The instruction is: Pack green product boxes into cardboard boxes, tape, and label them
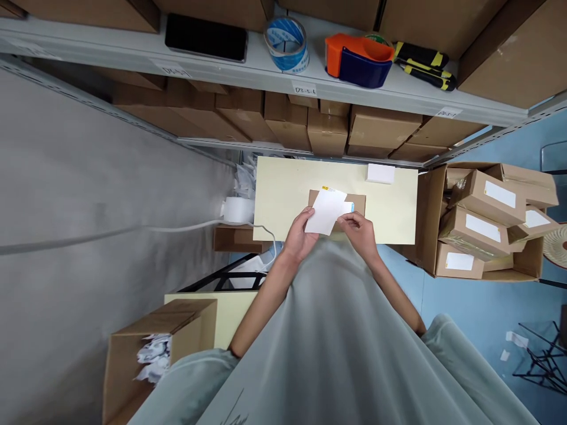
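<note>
A white paper label [326, 212] with a small yellow mark at its top edge is held tilted above the table [283, 183]. My left hand [302, 237] grips its left side, thumb on top. At the label's lower right edge, my right hand [358, 231] has thumb and fingers pinched together on it. Behind the label lies a flat brown cardboard box [359, 203], partly covered by it. A small white piece with a blue edge [348, 207] shows between the label and the box; I cannot tell what it is attached to.
A stack of white labels [381, 173] lies at the table's back right. To the right, a large carton [427, 221] holds several labelled boxes. The shelf [314, 82] ahead carries blue tape [287, 44], an orange tape dispenser [359, 59], cutters [425, 64] and a phone [206, 38]. A white cable [190, 227] crosses at left.
</note>
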`<state>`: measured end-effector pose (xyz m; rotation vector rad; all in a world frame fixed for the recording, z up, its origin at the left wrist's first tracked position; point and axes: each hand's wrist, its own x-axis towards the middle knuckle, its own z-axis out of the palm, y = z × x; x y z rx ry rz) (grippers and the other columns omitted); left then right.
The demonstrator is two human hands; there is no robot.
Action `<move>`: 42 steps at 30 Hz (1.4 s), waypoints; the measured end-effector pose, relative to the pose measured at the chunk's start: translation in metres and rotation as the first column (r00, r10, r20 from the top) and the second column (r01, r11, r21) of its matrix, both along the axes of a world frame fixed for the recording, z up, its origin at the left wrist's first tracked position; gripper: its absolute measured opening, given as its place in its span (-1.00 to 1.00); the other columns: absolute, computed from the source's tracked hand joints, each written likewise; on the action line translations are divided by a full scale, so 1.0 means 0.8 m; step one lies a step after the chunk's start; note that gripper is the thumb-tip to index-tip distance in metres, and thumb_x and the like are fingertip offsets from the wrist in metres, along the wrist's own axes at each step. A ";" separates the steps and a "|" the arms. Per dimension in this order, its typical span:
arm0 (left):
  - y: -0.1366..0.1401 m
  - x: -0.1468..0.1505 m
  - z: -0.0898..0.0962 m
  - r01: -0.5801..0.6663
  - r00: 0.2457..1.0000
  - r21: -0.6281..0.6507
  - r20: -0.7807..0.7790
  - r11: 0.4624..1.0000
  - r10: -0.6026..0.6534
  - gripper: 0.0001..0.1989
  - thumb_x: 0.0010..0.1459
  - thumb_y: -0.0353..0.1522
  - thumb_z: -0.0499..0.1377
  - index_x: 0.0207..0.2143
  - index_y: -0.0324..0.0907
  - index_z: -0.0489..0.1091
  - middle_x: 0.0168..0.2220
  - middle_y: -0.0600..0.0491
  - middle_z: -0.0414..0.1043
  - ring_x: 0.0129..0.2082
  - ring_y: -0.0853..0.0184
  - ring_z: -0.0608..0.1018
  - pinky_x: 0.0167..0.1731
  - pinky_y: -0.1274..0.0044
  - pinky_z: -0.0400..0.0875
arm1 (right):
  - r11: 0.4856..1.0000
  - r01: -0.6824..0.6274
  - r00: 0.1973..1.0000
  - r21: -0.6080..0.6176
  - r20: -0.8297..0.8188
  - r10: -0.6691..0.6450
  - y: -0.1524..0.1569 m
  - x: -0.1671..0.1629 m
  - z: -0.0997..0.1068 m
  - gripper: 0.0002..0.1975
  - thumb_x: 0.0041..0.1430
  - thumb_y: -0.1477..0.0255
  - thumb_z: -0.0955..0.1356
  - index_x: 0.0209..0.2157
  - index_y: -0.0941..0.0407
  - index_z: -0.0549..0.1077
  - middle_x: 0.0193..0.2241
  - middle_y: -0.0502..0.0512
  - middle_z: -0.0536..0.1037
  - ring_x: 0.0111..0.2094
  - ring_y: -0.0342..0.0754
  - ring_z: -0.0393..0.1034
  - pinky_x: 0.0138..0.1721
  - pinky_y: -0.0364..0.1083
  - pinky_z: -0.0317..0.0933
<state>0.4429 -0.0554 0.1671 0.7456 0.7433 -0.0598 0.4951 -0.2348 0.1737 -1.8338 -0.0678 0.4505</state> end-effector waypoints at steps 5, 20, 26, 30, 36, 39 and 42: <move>-0.011 -0.004 0.002 0.003 1.000 -0.006 -0.008 1.000 -0.003 -0.71 0.13 -0.17 0.44 -0.26 -0.11 0.47 -0.19 0.04 0.67 -0.14 0.25 0.70 -0.12 0.48 0.58 | 0.999 0.050 0.995 0.015 -0.082 -0.049 -0.002 0.003 -0.013 -0.70 0.21 0.07 0.50 -0.29 0.02 0.67 -0.23 0.09 0.73 -0.26 0.02 0.58 -0.10 0.04 0.53; -0.021 -0.005 0.000 0.075 0.997 0.174 -0.048 0.982 -0.068 -0.61 0.03 -0.16 0.51 -0.38 -0.08 0.35 -0.38 0.17 0.45 -0.37 0.36 0.47 -0.34 0.55 0.40 | 1.000 0.006 0.996 0.003 -0.088 -0.006 -0.019 0.014 -0.018 -0.73 0.22 0.10 0.50 -0.35 0.00 0.59 -0.29 0.08 0.68 -0.23 0.08 0.56 -0.04 0.10 0.51; -0.019 -0.008 -0.021 0.187 0.981 0.199 -0.084 0.962 -0.174 -0.60 0.01 -0.07 0.54 -0.34 -0.07 0.46 -0.24 0.11 0.59 -0.13 0.25 0.63 -0.03 0.44 0.57 | 0.990 -0.136 0.990 0.025 0.027 0.135 -0.038 0.053 -0.032 -0.84 0.26 0.23 0.46 -0.35 -0.01 0.58 -0.25 0.08 0.63 -0.13 0.08 0.54 0.08 0.11 0.45; -0.017 -0.017 -0.044 0.278 0.953 0.204 -0.180 0.939 -0.243 -0.56 0.00 0.01 0.53 -0.28 -0.08 0.56 -0.10 -0.01 0.70 0.07 0.10 0.70 0.21 0.28 0.57 | 0.979 -0.191 0.982 0.078 0.010 0.190 -0.050 0.097 -0.063 -0.84 0.24 0.22 0.49 -0.36 0.00 0.59 -0.04 0.16 0.65 0.14 0.17 0.53 0.29 0.17 0.36; -0.006 -0.040 -0.084 0.452 0.851 0.209 -0.391 0.867 -0.350 -0.54 -0.03 0.05 0.52 -0.37 -0.08 0.52 -0.07 -0.04 0.71 0.04 0.05 0.73 0.15 0.27 0.61 | 0.976 -0.142 0.967 0.162 -0.187 0.172 -0.051 0.158 -0.112 -0.77 0.16 0.16 0.53 -0.37 0.01 0.58 0.19 0.15 0.67 0.34 0.25 0.45 0.43 0.19 0.22; -0.006 -0.046 -0.098 0.464 0.838 0.222 -0.425 0.858 -0.343 -0.54 -0.02 0.06 0.51 -0.34 -0.07 0.53 -0.13 0.00 0.68 0.01 0.07 0.74 0.12 0.30 0.62 | 0.968 -0.179 0.955 0.177 -0.207 0.214 -0.049 0.172 -0.124 -0.76 0.16 0.15 0.53 -0.36 0.01 0.58 0.14 0.10 0.71 0.30 0.22 0.49 0.43 0.16 0.22; -0.009 -0.048 -0.106 0.416 0.865 0.235 -0.400 0.878 -0.303 -0.54 -0.03 0.06 0.51 -0.30 -0.06 0.53 -0.15 0.02 0.66 0.05 0.07 0.72 0.15 0.28 0.61 | 0.970 -0.198 0.950 0.140 -0.218 0.225 -0.049 0.174 -0.131 -0.73 0.16 0.10 0.50 -0.37 0.01 0.55 0.04 0.08 0.73 0.23 0.19 0.53 0.38 0.13 0.27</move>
